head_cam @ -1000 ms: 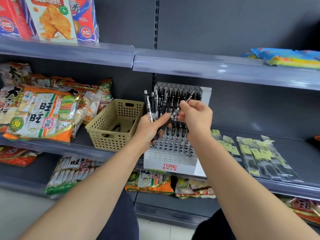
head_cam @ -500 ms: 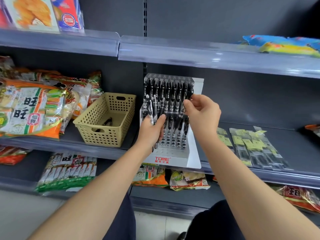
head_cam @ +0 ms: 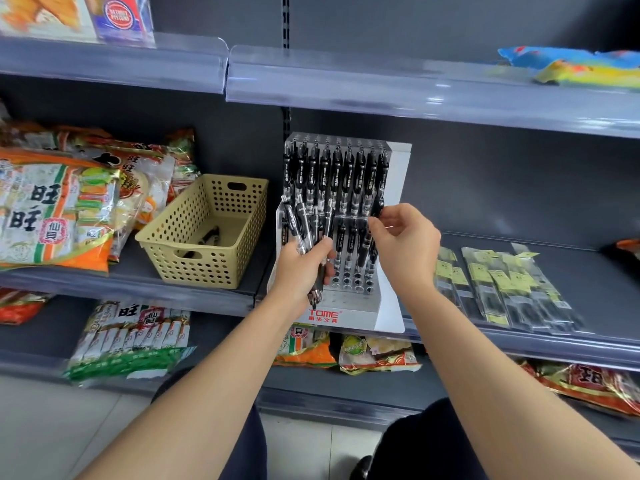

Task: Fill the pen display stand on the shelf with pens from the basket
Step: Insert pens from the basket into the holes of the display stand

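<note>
Seen through the wearer's own head camera, a person's left forearm (head_cam: 207,393) and right forearm (head_cam: 485,358) are bare along the whole length that shows, from the frame's lower edge up to the wrists. The left hand (head_cam: 298,268) and right hand (head_cam: 405,244) are bare as well. Beneath the arms, dark navy trousers (head_cam: 433,445) cover both legs, the cloth plain and unpatterned. What looks like the rounded toe of a dark shoe (head_cam: 360,469) shows at the bottom edge, just beside the right trouser leg.
</note>
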